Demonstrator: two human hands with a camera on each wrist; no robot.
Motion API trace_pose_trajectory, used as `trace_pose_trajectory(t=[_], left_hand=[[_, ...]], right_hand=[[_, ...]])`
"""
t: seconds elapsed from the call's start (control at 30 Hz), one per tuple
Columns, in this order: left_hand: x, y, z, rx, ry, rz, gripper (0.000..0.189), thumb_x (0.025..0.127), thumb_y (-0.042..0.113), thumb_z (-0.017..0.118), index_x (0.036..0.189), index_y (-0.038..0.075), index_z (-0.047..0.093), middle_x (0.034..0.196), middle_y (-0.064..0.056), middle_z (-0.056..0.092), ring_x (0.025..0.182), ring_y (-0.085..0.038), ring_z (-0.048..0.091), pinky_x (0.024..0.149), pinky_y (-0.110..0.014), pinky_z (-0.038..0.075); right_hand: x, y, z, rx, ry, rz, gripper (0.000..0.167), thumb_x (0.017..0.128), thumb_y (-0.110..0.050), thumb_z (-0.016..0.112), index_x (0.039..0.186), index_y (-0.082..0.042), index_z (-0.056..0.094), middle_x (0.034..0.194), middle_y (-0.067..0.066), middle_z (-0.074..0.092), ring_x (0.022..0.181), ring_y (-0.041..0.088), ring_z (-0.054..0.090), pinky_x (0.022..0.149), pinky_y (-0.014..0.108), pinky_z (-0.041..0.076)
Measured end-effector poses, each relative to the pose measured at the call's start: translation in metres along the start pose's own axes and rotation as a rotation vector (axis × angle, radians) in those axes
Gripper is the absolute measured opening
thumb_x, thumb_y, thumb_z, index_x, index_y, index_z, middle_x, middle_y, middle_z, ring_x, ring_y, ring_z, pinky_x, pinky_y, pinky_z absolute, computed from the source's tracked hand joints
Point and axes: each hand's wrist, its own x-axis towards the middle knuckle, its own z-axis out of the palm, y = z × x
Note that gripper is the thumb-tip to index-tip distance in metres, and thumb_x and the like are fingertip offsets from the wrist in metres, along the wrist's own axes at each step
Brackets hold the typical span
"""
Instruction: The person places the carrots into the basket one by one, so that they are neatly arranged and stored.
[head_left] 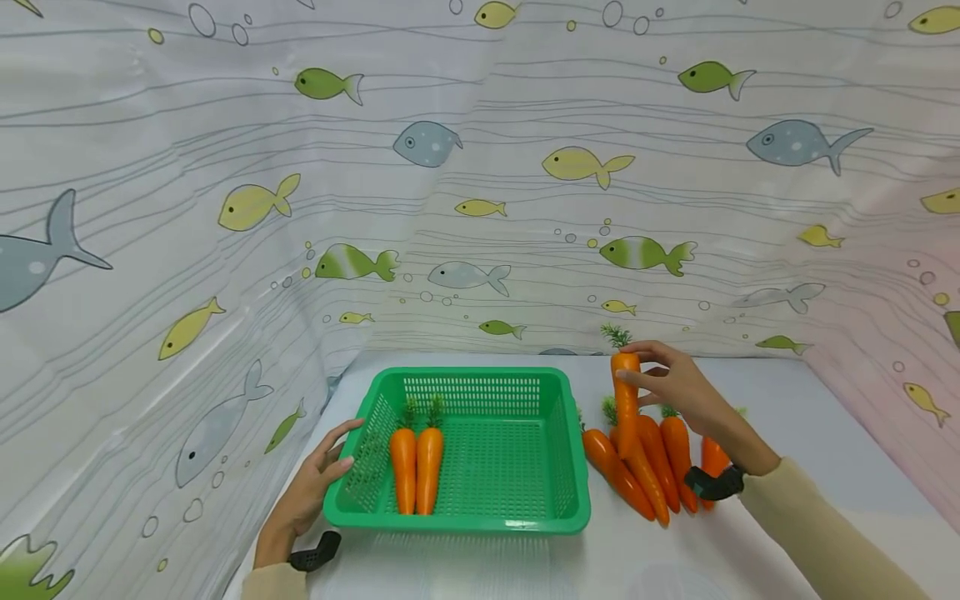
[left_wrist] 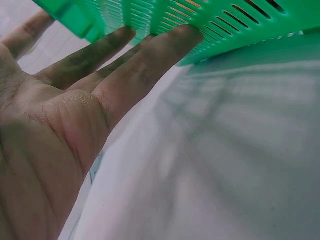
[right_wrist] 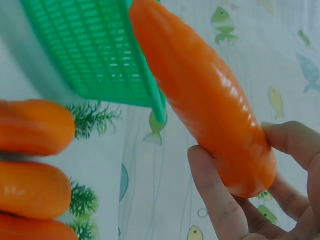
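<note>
My right hand (head_left: pixel 675 385) pinches an orange carrot (head_left: pixel 626 400) between thumb and fingers near its leafy top, holding it upright with the tip down above the carrot pile. In the right wrist view that carrot (right_wrist: pixel 215 105) slants across, its thick end in the fingers. At the left, my left hand (head_left: pixel 309 483) touches the side of a green plastic basket (head_left: pixel 457 523). The left wrist view has its fingers (left_wrist: pixel 145 65) nearly straight against the slotted basket wall (left_wrist: pixel 235 25). Two carrots (head_left: pixel 416 471) lie side by side in the basket's left part, green tops to the back.
Several carrots (head_left: pixel 678 458) lie in a loose pile on the white table (head_left: pixel 622 567), right of the basket. Fish-patterned sheeting (head_left: pixel 525 233) hangs behind the table and along both sides.
</note>
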Motion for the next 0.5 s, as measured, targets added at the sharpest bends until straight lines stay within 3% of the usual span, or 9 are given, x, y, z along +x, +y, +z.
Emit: trace_pose_trajectory(t=[0.23,0.5], left_hand=[[0.0,0.001,0.001,0.003,0.018,-0.015,0.056,0.11,0.014,0.045,0.162,0.02,0.027,0.146,-0.02,0.045,0.112,-0.037,0.065,0.084,-0.054,0.059],[0.0,0.001,0.0,0.001,0.003,-0.001,0.057,0.11,0.012,0.045,0.162,0.019,0.026,0.148,-0.021,0.045,0.112,-0.037,0.066,0.084,-0.054,0.059]], right_hand=[[0.006,-0.011,0.016,-0.016,-0.032,-0.026,0.058,0.097,-0.031,0.075,0.144,-0.006,0.052,0.142,0.022,0.05,0.108,0.034,0.062,0.082,0.048,0.061],[0.016,-0.02,0.032,0.04,-0.061,-0.051,0.053,0.096,-0.028,0.076,0.141,-0.01,0.056,0.136,0.019,0.053,0.104,0.032,0.064,0.079,0.046,0.061]])
